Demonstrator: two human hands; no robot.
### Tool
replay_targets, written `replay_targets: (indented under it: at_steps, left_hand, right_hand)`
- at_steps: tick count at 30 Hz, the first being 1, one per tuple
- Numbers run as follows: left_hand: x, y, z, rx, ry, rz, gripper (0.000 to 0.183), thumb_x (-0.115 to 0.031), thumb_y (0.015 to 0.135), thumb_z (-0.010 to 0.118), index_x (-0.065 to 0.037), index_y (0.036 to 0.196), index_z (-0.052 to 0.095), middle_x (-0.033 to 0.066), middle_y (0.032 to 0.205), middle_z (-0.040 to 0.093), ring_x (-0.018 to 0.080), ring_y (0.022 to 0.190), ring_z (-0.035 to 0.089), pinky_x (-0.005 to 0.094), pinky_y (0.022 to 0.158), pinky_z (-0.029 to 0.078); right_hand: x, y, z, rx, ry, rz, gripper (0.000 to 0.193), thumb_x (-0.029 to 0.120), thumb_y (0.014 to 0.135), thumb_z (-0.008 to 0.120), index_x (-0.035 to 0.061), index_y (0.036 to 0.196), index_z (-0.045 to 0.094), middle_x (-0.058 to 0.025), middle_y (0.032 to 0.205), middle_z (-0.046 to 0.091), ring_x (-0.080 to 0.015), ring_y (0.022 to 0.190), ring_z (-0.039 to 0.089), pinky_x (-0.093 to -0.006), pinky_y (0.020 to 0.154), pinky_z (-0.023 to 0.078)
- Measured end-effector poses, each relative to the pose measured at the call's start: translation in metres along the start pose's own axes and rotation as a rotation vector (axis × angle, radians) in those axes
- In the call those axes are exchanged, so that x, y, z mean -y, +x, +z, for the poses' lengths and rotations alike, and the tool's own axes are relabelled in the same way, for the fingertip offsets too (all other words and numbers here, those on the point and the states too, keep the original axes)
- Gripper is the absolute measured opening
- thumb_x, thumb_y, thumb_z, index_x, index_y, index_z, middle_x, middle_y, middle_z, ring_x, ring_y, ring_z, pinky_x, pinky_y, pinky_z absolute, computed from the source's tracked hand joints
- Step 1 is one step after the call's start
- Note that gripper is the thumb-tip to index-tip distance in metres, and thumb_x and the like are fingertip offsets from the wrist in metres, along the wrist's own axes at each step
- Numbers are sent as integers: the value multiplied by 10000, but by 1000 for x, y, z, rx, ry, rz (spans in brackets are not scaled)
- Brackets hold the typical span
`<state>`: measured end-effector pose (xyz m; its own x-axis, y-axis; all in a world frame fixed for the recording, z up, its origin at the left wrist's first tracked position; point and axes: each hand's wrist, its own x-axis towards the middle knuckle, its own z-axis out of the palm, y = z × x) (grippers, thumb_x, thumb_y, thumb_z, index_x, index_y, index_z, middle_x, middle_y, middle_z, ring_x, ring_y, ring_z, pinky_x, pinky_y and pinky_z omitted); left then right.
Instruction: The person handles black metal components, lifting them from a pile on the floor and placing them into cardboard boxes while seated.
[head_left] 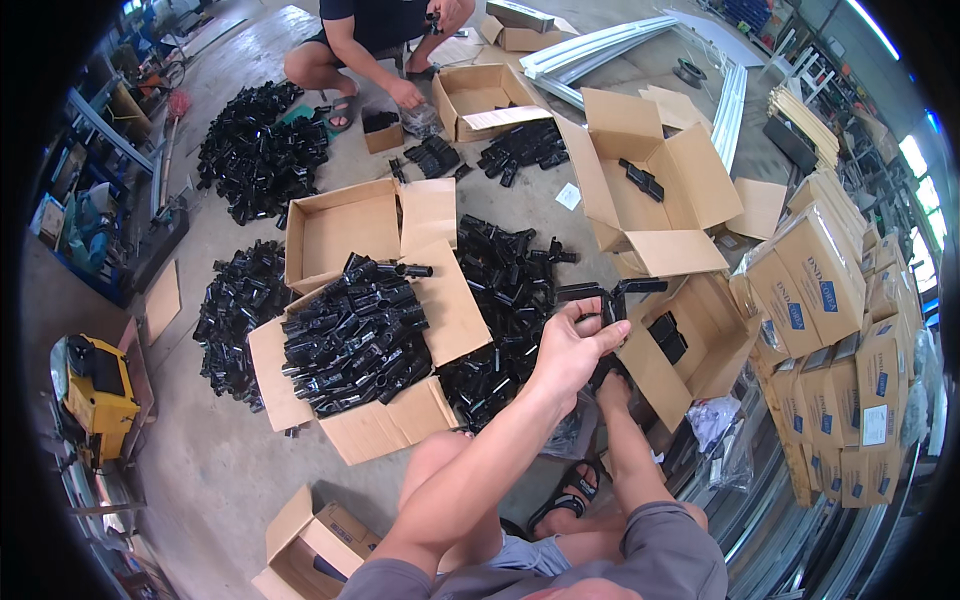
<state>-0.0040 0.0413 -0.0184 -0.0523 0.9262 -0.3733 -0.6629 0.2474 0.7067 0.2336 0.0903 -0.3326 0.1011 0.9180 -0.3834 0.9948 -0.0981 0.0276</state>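
Observation:
Raised over the floor, my left hand (575, 347) is closed around a glossy black tubular fitting (607, 308) with arms sticking out to both sides. Below it, my right hand (614, 390) is close to more dark pieces; its fingers are hidden, so its grip does not show. A heap of similar black fittings (497, 300) lies on the floor left of my hands. To their right, an open carton (715, 345) holds a black piece (667, 338). Another carton, piled high with black fittings (355, 335), stands to the left with its flaps (385, 420) spread.
An open carton (690, 185) with a black piece inside stands beyond my hands. Stacked sealed cartons (810, 290) line the right side. Further heaps (262, 150) lie on the left. A crouching co-worker (375, 50) reaches toward a small box (383, 137). White metal frames (600, 50) lie behind.

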Motion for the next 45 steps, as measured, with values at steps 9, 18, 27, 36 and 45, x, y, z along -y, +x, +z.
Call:
replay_targets:
  at_steps: [9, 18, 27, 36, 45]
  left_hand:
    - [13, 7, -11, 43, 43, 13, 368, -75, 843, 756, -22, 1157, 573, 18, 970, 660, 92, 846, 620, 244, 760, 494]
    - [21, -10, 4, 200, -4, 7, 308, -64, 848, 748, -42, 1104, 578, 9, 901, 669, 48, 720, 563, 206, 678, 463]
    - [40, -41, 19, 258, 142, -41, 358, -57, 849, 740, -16, 1167, 581, 43, 1032, 674, 98, 897, 628, 240, 801, 497]
    - [52, -47, 33, 255, 176, -13, 356, -40, 836, 749, -8, 1159, 603, 52, 1060, 666, 116, 965, 637, 260, 826, 502]
    - [60, -46, 40, 218, 255, 70, 377, -51, 817, 765, 1, 1153, 602, 53, 1055, 658, 106, 920, 624, 252, 777, 499]
  right_hand:
    - [8, -56, -149, -74, 651, -592, 114, 106, 906, 618, 14, 973, 631, -135, 790, 677, -291, 663, 648, -382, 629, 518]
    - [25, -189, -304, -17, 1546, -463, 203, 79, 984, 552, -21, 1143, 628, -58, 981, 668, -93, 778, 610, -229, 709, 491]
    - [20, -196, -274, -348, 1682, -553, 153, 14, 940, 617, -34, 1085, 629, -77, 983, 696, -103, 848, 647, -238, 725, 523]
    - [10, -201, -269, -393, 1740, -522, 128, -11, 907, 658, -54, 1025, 685, -75, 940, 701, -100, 808, 643, -241, 731, 528]
    - [15, -193, -258, -304, 1826, -389, 121, 29, 903, 687, -31, 1008, 696, -52, 925, 701, -85, 817, 629, -234, 737, 507]
